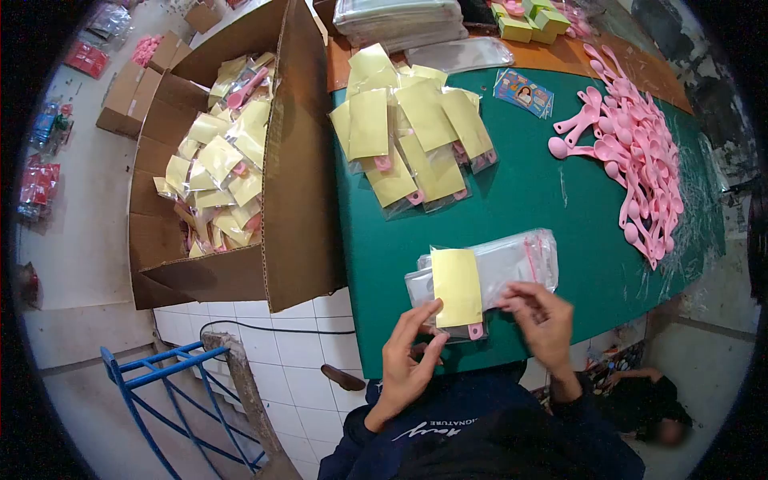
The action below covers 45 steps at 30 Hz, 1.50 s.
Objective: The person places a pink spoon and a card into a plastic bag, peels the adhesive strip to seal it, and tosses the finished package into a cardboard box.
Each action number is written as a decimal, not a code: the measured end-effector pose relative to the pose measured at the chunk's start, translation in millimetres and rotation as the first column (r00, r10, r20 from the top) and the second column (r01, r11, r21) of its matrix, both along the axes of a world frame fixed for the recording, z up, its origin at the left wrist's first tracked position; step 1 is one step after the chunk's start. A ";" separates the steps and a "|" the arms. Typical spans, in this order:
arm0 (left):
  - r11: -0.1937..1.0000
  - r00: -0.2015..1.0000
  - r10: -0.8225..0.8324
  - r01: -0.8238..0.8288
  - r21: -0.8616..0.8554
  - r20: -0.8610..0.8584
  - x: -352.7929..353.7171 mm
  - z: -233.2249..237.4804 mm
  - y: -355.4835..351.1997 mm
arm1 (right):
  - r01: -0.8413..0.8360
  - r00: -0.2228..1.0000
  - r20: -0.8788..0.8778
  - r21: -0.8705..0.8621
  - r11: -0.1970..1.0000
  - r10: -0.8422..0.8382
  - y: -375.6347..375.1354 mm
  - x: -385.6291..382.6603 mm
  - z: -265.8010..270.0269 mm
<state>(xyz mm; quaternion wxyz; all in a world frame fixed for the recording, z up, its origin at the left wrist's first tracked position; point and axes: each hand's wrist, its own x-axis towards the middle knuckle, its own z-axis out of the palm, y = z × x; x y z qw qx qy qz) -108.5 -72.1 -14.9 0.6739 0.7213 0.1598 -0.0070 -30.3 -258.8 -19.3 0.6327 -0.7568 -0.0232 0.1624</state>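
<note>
A clear plastic packet with a plain yellow card (458,284) lies over a stack of clear plastic bags (520,256) near the table's front edge. The looped end of a pink spoon (476,330) shows below the card. My left hand (410,356) is at the packet's lower left, its index finger on the card's edge and its thumb by the bottom edge. Right of the packet, above the bags, my right hand (540,316) has its fingers bent together. Whether a bit of film is between those fingertips is too small to tell.
Finished-looking packets (424,112) are heaped at the back of the green table (512,184). Loose pink spoons (640,152) form a pile at right, near printed cards (524,92). A large carton (300,160) of packets stands left; a blue metal frame (164,372) is below it.
</note>
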 end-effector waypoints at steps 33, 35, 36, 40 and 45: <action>0.636 0.877 -0.056 -0.338 0.694 0.478 169.4 6.7 76.3 | 0.101 0.746 0.364 -0.890 0.445 0.558 -109.8 247.7 7.9; 0.715 0.899 -0.139 -0.200 0.670 0.416 152.6 10.1 58.8 | 0.231 0.676 0.481 -0.858 0.459 0.558 -92.2 234.2 -2.8; 0.785 0.909 -0.244 -0.020 0.619 0.339 144.4 11.5 47.9 | 0.289 0.637 0.532 -0.836 0.466 0.558 -88.0 229.9 -9.1; 0.671 0.808 -0.557 0.299 0.679 0.194 121.7 0.2 1.9 | 0.281 0.679 0.473 -0.874 0.397 0.561 -96.6 230.5 -25.0; 0.572 0.778 -0.610 0.301 0.763 0.149 127.7 -23.1 -16.8 | 0.188 0.723 0.493 -0.815 0.548 0.485 -96.5 223.6 -13.7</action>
